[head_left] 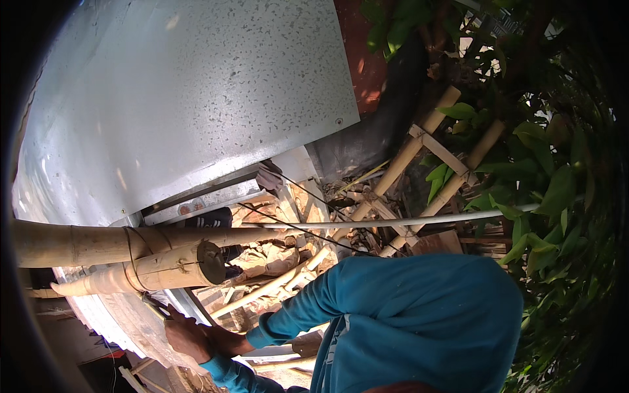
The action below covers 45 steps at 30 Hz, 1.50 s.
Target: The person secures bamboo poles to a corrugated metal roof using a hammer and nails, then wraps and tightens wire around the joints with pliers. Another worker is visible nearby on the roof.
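Note:
My left hand point(186, 338) and my right hand point(226, 341) are close together at the lower left, partly overlapping, just below the cut end of a short bamboo pole point(164, 270). Fingers of both look bent inward. A thin rod-like thing point(154, 306) runs from the fingers up toward the bamboo; its kind is unclear. Dark wire point(134, 259) loops around the short pole and a longer bamboo pole point(85, 243) lying against it. The right hand's fingers are mostly hidden in shadow and behind the left hand.
A large galvanized metal sheet point(196, 85) slopes across the upper left. A bamboo ladder point(419, 164) leans at the right beside leafy branches point(557, 190). A pale pipe point(393, 223) crosses the middle. Far below, a person's sandy-coloured clothing point(265, 259) shows among wood scraps.

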Tool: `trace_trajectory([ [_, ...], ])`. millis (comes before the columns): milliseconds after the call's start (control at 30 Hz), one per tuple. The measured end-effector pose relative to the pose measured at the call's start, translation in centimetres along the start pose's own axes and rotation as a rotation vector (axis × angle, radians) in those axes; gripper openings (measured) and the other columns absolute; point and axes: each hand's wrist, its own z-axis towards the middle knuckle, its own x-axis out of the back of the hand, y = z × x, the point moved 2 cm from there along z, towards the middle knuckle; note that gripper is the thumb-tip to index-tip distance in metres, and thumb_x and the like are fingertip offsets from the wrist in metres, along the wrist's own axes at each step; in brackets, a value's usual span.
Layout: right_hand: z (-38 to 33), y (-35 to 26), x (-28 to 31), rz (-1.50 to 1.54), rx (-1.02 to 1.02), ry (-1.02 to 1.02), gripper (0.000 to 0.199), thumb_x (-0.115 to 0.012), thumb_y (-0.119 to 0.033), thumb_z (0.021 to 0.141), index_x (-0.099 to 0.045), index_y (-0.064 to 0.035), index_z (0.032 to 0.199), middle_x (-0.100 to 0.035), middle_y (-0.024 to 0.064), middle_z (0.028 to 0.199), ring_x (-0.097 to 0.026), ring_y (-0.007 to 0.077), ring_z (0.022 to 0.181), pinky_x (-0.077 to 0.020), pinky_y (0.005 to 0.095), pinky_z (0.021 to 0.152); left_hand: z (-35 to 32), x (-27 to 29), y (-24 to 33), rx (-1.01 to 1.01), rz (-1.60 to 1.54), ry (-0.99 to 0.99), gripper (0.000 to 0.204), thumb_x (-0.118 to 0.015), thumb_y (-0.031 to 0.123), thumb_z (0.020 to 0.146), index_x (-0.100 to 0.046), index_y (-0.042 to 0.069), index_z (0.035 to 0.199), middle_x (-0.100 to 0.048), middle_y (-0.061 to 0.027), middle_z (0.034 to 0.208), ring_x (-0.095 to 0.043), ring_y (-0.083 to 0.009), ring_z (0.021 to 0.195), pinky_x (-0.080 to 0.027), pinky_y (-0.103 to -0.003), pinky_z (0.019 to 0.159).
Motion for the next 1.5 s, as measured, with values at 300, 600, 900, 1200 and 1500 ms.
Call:
trace_trajectory([
  [300,-1.3,0.0,-2.5,-0.056,-0.006,0.061,0.045,-0.062,-0.022,0.090,-0.049,0.0066,0.123,-0.064,0.0306,0.103,-0.065,0.0423,0.096,-0.0518,0.0490,0.083,-3.1,6.0,0.0,-0.059,0.026,0.192,0.058,-0.057,0.049,0.100,-0.057,0.000,0.131,-0.064,-0.0217,0.124,-0.062,-0.0381,0.113,-0.049,-0.050,0.091],
  [600,-4.8,-1.5,3.7,0.144,0.253,-0.151,0.041,-0.071,-0.027,0.087,-0.057,0.0021,0.113,-0.067,0.0231,0.102,-0.066,0.0327,0.092,-0.0513,0.0434,0.076,-5.5,6.6,14.9,-0.857,-0.409,0.179,0.072,-0.088,0.043,0.070,-0.064,0.009,0.129,-0.064,-0.0132,0.130,-0.057,-0.0347,0.124,-0.038,-0.052,0.111],
  [900,-1.5,-2.6,4.8,0.229,0.317,-0.194,0.038,-0.072,-0.026,0.087,-0.060,-0.0001,0.112,-0.068,0.0200,0.103,-0.066,0.0301,0.093,-0.0517,0.0420,0.077,-1.5,4.4,14.9,-0.972,-0.410,0.135,0.040,-0.086,0.020,0.073,-0.071,0.012,0.110,-0.071,-0.0074,0.108,-0.065,-0.0289,0.104,-0.046,-0.040,0.096],
  [1200,-0.2,-1.0,6.7,0.280,0.308,-0.216,0.031,-0.070,-0.022,0.089,-0.064,-0.0024,0.113,-0.069,0.0163,0.105,-0.066,0.0269,0.097,-0.0522,0.0393,0.081,-1.7,3.2,14.9,-0.925,-0.453,0.219,0.027,-0.081,0.011,0.078,-0.071,0.013,0.103,-0.072,-0.0063,0.101,-0.066,-0.0267,0.096,-0.045,-0.040,0.094],
  [1500,0.6,0.4,8.6,0.206,0.263,-0.287,0.028,-0.063,-0.022,0.095,-0.062,-0.0051,0.117,-0.066,0.0126,0.108,-0.063,0.0234,0.101,-0.0510,0.0367,0.087,-1.2,2.9,15.1,-0.933,-0.475,0.235,0.024,-0.080,0.012,0.078,-0.072,0.012,0.100,-0.073,-0.0054,0.099,-0.067,-0.0249,0.094,-0.045,-0.039,0.093],
])
